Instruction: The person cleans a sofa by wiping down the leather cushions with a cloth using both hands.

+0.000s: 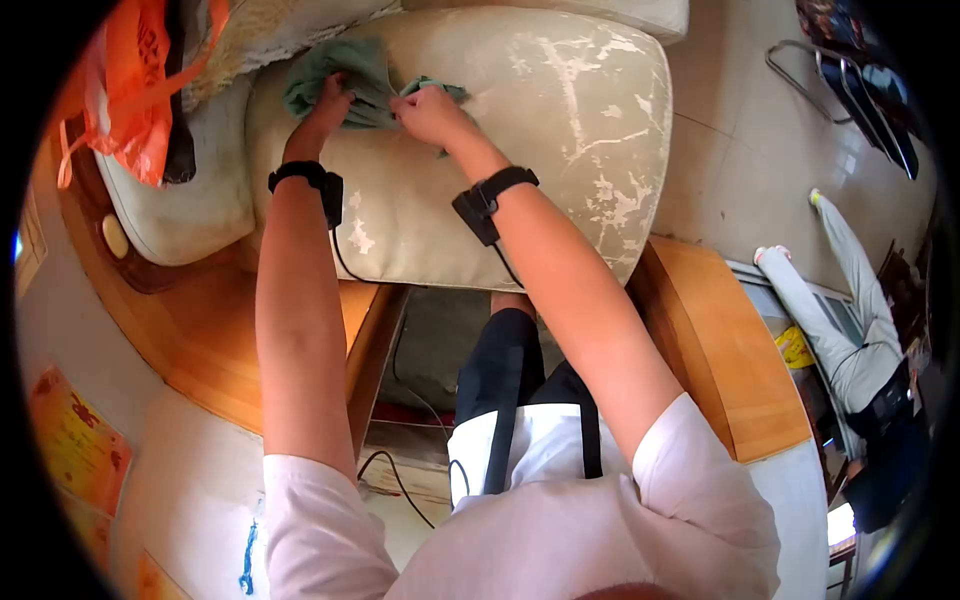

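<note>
A crumpled green cloth (pixel 358 62) lies on the worn cream cushion (pixel 440 220), near its far left part. My left hand (pixel 332 104) has its fingers curled into the cloth's front fold. To the right of it, my right hand (pixel 432 114) pinches another part of the same cloth, with a bunched end showing beyond the knuckles. Both hands are closed and rest low over the cushion. The fingertips are partly hidden by the fabric. Each wrist wears a black strap with a small box and a cable.
An orange bag (pixel 130 95) hangs at the upper left, beside a fluffy cream cover (pixel 265 40). Wooden armrests (pixel 715 350) flank the cushion, whose surface is peeling. At the right are a metal-framed folding chair (pixel 860 95) and another person in light trousers (pixel 815 300).
</note>
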`<action>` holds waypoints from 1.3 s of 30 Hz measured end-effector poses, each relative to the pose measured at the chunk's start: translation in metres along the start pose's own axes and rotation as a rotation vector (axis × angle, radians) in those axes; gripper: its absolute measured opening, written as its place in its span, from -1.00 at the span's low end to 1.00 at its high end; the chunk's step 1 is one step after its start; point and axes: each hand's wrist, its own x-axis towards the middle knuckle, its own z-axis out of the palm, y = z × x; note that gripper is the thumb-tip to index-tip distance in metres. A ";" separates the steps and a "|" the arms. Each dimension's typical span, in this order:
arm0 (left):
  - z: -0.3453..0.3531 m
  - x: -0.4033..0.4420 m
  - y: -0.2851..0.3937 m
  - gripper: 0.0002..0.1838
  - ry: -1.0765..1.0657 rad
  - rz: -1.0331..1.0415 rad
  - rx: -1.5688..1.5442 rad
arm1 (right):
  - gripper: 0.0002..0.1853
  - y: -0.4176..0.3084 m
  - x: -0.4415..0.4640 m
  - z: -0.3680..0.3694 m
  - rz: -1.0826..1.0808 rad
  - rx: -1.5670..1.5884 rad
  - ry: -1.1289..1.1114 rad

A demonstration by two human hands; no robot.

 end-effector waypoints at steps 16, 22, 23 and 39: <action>0.309 -0.071 0.167 -0.30 -0.021 0.856 0.344 | -0.57 0.123 -0.194 -0.223 -0.047 -0.127 0.498; 0.385 -0.137 0.200 -0.48 0.077 1.018 0.450 | -0.53 0.148 -0.268 -0.261 0.106 -0.169 0.564; 0.383 -0.144 0.202 -0.48 0.076 1.024 0.443 | -0.53 0.149 -0.275 -0.262 0.135 -0.152 0.562; 0.081 -0.045 0.028 -0.10 0.242 -0.190 0.774 | -0.35 0.096 -0.218 -0.108 -0.065 -0.369 0.064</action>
